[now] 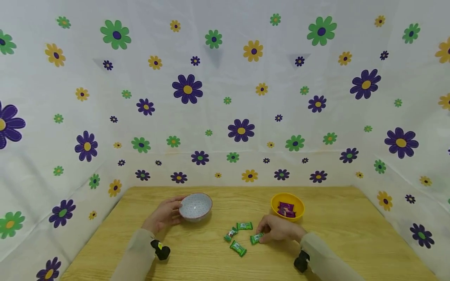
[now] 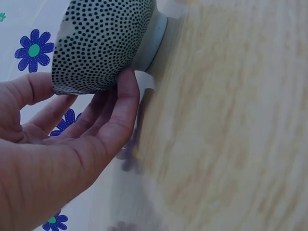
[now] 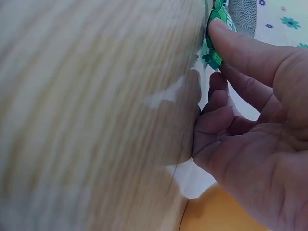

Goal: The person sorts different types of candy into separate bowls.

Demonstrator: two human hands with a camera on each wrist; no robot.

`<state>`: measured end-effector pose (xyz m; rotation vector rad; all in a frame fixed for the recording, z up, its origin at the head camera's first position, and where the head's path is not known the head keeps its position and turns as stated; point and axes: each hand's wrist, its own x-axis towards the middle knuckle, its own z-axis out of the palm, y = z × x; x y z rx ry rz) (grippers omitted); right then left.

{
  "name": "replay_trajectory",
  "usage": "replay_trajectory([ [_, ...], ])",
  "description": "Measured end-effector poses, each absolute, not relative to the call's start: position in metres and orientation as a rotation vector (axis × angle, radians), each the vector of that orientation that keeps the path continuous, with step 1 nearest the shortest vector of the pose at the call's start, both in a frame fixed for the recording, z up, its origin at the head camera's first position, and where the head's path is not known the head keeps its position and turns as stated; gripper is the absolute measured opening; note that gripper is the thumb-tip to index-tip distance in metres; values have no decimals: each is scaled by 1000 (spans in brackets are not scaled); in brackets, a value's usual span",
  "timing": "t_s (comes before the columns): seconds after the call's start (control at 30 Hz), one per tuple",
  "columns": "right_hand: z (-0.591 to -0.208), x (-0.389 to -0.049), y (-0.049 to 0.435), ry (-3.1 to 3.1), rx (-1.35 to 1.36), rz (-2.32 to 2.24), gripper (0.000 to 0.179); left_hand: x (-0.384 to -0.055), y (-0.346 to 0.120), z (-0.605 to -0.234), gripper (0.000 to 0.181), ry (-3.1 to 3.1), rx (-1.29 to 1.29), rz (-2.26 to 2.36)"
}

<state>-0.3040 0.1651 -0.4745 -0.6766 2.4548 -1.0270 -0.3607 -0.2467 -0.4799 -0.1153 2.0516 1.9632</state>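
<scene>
One pinch, one steadying hold

A white cloth printed with purple, green and yellow flowers (image 1: pixel 218 62) walled in a pale wood-grain worktop (image 1: pixel 197 261). Over it reached two arms in light beige sleeves (image 1: pixel 327 253), each with a small black device (image 1: pixel 161 249) at the wrist.

The person's left hand (image 1: pixel 165 214) held a round bowl, patterned pale grey-blue inside and black-dotted white outside (image 1: pixel 195 207), by its left side, the fingers part-open and curved about its wall. Whether the bowl's foot rested fully on the worktop could not be told.

The right hand (image 1: pixel 277 227) was on the near side of a round yellow bowl (image 1: pixel 299 203), which held some shiny purple-wrapped sweets (image 1: pixel 286 209). Its thumb lay on a small green-wrapped sweet (image 1: pixel 257 238), its fingers bent and nearly closed in a pinch. Whether that sweet had left the worktop was unclear. Three similar green-wrapped sweets (image 1: pixel 238 248) lay loose to its left, between the two bowls.

The step in hand seemed to be picking up the pinched sweet while the left hand steadied the dotted bowl. The next move, by that reading, called for a firm grip and a clean lift that left the neighbouring sweets undisturbed.
</scene>
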Motion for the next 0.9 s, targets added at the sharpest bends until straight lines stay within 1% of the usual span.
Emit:
replay_trajectory([
  [0.2,-474,-303,165,2432,-680,-1046,11,-359,-246,-482,48,2070,-115,1970],
  [0.57,-472,-313,160,2368,-709,-1103,15,-360,-245,-483,48,2001,-121,2028],
  [0.9,-471,-317,144,2356,-757,-1151,13,-359,-248,-486,48,1997,-136,2052],
])
